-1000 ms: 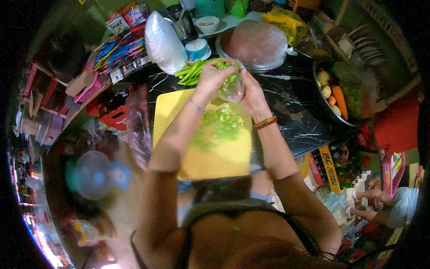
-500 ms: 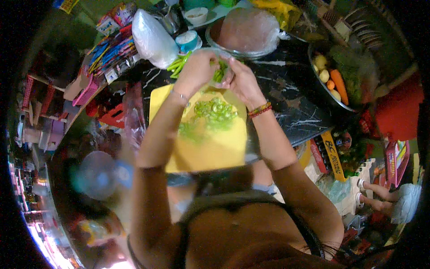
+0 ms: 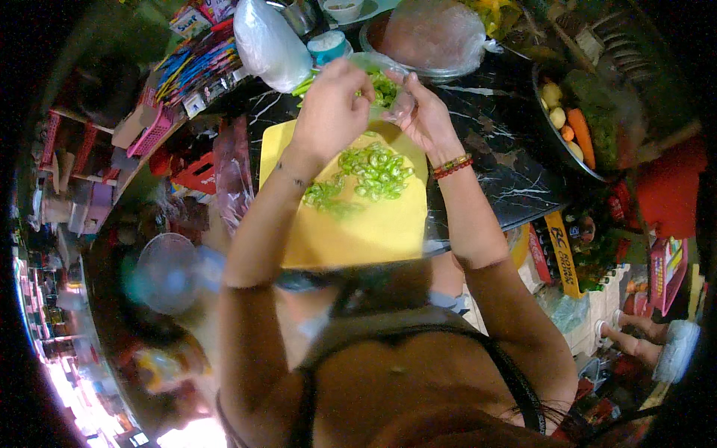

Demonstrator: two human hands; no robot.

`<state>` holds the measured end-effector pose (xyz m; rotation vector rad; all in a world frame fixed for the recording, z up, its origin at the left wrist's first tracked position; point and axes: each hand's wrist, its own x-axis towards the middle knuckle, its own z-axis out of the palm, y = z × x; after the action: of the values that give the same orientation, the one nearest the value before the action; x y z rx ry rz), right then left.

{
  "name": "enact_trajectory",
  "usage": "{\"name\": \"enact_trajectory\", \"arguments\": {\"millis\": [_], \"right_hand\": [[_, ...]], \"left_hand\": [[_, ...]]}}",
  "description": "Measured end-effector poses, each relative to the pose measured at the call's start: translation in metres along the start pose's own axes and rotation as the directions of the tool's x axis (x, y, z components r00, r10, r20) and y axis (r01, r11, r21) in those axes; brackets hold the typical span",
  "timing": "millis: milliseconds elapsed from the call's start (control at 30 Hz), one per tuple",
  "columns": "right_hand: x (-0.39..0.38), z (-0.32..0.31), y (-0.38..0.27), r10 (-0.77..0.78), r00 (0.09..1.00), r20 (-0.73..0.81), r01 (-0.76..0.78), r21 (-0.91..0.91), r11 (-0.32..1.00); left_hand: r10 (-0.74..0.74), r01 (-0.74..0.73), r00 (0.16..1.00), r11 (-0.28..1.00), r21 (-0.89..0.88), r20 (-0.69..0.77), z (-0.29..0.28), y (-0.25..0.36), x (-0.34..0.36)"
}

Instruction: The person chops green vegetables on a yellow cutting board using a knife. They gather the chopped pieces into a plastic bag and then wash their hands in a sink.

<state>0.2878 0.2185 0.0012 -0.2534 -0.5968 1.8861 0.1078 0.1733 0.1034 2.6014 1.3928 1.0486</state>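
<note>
My left hand [image 3: 332, 112] is curled at the clear plastic bag [image 3: 399, 102] of chopped green chillies, its fingertips partly hidden, so what it grips is unclear. My right hand [image 3: 432, 123] holds the bag’s right side with thumb and fingers. Both are above a yellow cutting board [image 3: 351, 239], where sliced green chillies [image 3: 377, 172] lie. Whole green chillies [image 3: 302, 86] show behind my left hand.
The black marble counter [image 3: 504, 190] holds a pot of vegetables [image 3: 579, 138] at right, a plastic-covered round tray [image 3: 426, 41], a white plastic bundle [image 3: 265, 45] and a teal tub [image 3: 326, 46]. Another person’s legs [image 3: 627, 340] appear at lower right.
Both hands and the bag have moved upward in the picture. My left hand has turned, curled fingers now over the bag’s left side, and more of the sliced chillies on the board shows.
</note>
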Motion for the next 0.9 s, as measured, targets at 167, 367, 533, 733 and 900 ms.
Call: {"name": "enact_trajectory", "arguments": {"millis": [167,367,533,733,900], "right_hand": [[0.008,-0.024,-0.001,-0.013,0.960,0.281,-0.026,0.138,0.990],[0.000,0.036,-0.004,0.031,0.973,-0.230,-0.033,-0.003,0.999],[0.002,0.005,-0.004,-0.016,0.993,-0.118,0.007,-0.081,0.997],[0.002,0.007,0.000,0.005,0.996,-0.088,-0.011,-0.062,0.998],[0.003,-0.010,0.004,0.034,0.998,0.057,-0.032,-0.041,0.999]], "left_hand": [[-0.165,0.063,0.936,0.948,0.313,0.311,0.061,-0.026,-0.069],[-0.197,0.151,0.953,0.968,0.203,0.232,0.075,0.037,-0.079],[-0.139,0.064,0.958,0.957,0.284,0.252,0.082,0.041,-0.113],[-0.148,0.103,0.980,0.948,0.300,0.130,0.016,0.008,-0.137],[-0.328,0.257,0.900,0.931,0.259,0.287,-0.022,-0.013,-0.169]]}}
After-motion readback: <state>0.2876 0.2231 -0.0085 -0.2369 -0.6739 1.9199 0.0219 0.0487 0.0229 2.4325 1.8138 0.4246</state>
